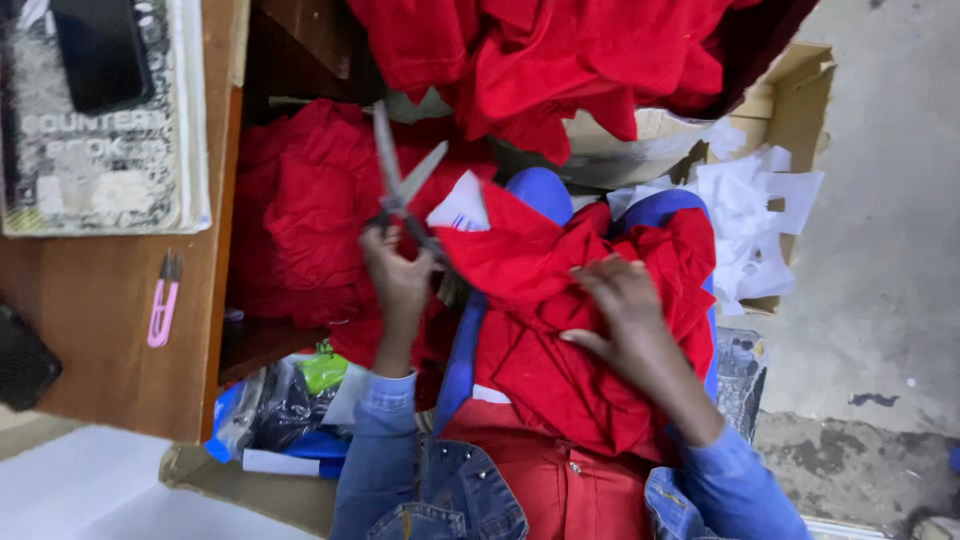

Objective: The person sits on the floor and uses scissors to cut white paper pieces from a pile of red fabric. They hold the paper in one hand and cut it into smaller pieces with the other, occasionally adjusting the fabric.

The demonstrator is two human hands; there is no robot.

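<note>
- Our left hand (398,278) is clenched through the handles of the scissors (402,190), blades spread in a V.
- Our right hand (625,305) lies with fingers loosely spread, pressing and pinching the red cloth (560,300) on our lap.
- The scissors stand just above the cloth's upper-left edge; their long axis runs from the handles at our left hand up toward the red heap (540,60), tips pointing away from us.
- We judge the step to be lining up a cut: next, the cloth edge must sit between the blades, held taut.
- Round about: desk (110,330), pink snips (162,300), book (100,140), white scraps (750,220) in a box (800,90).
</note>
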